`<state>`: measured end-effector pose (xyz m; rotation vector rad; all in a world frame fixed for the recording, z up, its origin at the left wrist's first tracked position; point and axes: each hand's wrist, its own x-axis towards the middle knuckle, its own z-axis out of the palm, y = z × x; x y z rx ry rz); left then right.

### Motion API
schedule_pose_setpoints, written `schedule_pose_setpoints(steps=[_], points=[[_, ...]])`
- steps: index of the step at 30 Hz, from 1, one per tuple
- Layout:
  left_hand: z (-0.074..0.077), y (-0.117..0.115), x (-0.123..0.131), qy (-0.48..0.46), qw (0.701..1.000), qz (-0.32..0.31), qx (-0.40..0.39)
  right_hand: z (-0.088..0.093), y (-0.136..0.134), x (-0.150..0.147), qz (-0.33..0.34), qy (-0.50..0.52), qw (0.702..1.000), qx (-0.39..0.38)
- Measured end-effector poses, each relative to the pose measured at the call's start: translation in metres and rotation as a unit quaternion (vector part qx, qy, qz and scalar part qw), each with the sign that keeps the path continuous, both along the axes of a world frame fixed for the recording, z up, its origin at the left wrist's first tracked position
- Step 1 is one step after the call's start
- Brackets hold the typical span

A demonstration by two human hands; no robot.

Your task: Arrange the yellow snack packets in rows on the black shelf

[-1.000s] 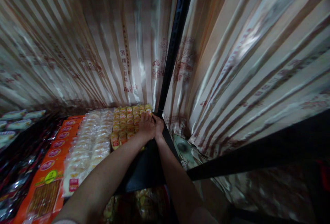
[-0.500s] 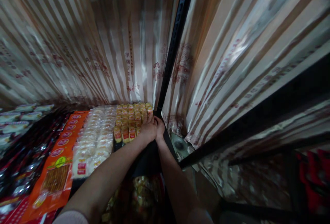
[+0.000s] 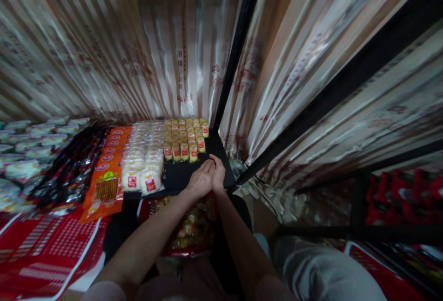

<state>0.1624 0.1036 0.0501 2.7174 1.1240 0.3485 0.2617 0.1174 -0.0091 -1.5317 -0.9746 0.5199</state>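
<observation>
My left hand and my right hand are pressed together over the black shelf. Their fingers are curled inward and cupped, and whatever lies between them, if anything, is hidden. Just beyond stand rows of small yellow wrapped snacks with red labels, apart from my fingers. Below my forearms is a red container filled with more yellow wrapped pieces, dim and partly covered by my arms.
White wrapped packs, an orange snack bag, dark shiny packets and pale packets line the shelf leftward. A black post rises at the corner before printed plastic sheeting. A red crate is at lower left.
My joined hands have drawn back toward me from the far corner beside the yellow snacks. The view has shifted, bringing more of the red container and crate into sight.
</observation>
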Motion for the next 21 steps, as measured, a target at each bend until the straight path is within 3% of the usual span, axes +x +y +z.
schedule_pose_setpoints(steps=[5,9,13,15,17,21], points=[[-0.026,-0.043,-0.025,-0.041,0.999,-0.008,-0.031,-0.007,-0.048,-0.024,0.035,0.003,0.999,-0.001],[-0.044,-0.075,-0.048,-0.034,0.997,-0.006,-0.066,-0.016,-0.084,-0.039,0.104,-0.033,0.994,-0.005],[-0.059,-0.100,-0.066,-0.038,0.990,0.015,-0.134,-0.036,-0.105,-0.052,0.165,-0.056,0.984,-0.029],[-0.069,-0.105,-0.072,-0.049,0.981,0.048,-0.183,-0.052,-0.106,-0.059,0.181,-0.047,0.979,-0.085],[-0.080,-0.103,-0.077,-0.062,0.967,0.093,-0.229,-0.070,-0.101,-0.065,0.144,-0.024,0.974,-0.175],[-0.105,-0.082,-0.082,-0.072,0.944,0.166,-0.276,-0.095,-0.087,-0.072,0.112,-0.018,0.973,-0.200]])
